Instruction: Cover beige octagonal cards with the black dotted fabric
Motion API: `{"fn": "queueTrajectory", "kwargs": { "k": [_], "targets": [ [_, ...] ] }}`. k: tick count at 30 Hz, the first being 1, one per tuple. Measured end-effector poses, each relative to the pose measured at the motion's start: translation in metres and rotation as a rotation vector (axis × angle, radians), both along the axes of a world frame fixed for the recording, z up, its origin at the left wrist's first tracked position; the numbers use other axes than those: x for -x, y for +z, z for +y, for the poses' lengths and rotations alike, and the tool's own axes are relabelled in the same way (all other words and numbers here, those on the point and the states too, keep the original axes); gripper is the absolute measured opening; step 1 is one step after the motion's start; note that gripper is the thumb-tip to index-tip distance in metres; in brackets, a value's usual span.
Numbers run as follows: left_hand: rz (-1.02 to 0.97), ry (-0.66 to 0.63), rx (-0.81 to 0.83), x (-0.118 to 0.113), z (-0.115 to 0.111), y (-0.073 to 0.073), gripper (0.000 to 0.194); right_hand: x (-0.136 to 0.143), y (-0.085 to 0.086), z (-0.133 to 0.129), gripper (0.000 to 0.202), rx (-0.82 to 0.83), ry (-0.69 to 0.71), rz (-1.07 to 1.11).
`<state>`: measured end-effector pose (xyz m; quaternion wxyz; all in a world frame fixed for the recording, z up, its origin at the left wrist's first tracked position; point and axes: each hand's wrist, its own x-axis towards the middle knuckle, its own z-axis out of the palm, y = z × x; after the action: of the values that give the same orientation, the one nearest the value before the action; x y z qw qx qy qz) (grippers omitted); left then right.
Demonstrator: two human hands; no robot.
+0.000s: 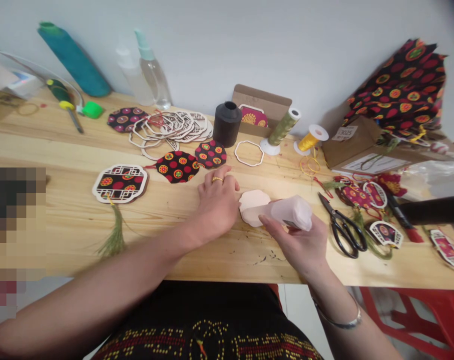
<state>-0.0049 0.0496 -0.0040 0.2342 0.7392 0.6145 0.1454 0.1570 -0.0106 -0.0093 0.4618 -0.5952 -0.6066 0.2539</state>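
My right hand point(305, 245) is closed around a whitish squeeze bottle point(287, 210), tilted with its narrow end low over a plain pale wooden plaque point(252, 198). The bottle hides part of that plaque, and its tip cannot be made out. My left hand point(219, 200), a ring on one finger, rests with bent fingers against the plaque's left edge. Beyond it lie two pieces of black patterned fabric point(177, 166). Farther left is a finished-looking lattice-framed ornament point(119, 183) with a green tassel point(114, 235).
Wooden lattice frames point(174, 125) are heaped at the back, beside a black thread cone point(227, 124). Black scissors point(343, 225) and small ornaments point(384, 234) lie to the right. A cardboard box point(362, 145) holds patterned cloth point(403, 85). A screwdriver point(66, 105) lies back left.
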Motion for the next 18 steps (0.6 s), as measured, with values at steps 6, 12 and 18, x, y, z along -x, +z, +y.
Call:
{"fn": "queueTrajectory", "kwargs": {
  "k": [6,12,18],
  "targets": [
    [0.000,-0.008,-0.002,0.0011,-0.0002,-0.0016,0.019,-0.0020,0.0032,-0.0035,0.013,-0.035,0.011,-0.051],
    [0.004,-0.011,-0.002,0.0009,-0.0007,-0.0004,0.017,-0.0035,0.0057,-0.0080,0.012,-0.036,0.014,-0.074],
    [0.007,-0.016,-0.014,0.0010,-0.0012,-0.0012,0.018,-0.0055,0.0076,-0.0101,0.011,-0.034,0.001,-0.100]
  ]
}}
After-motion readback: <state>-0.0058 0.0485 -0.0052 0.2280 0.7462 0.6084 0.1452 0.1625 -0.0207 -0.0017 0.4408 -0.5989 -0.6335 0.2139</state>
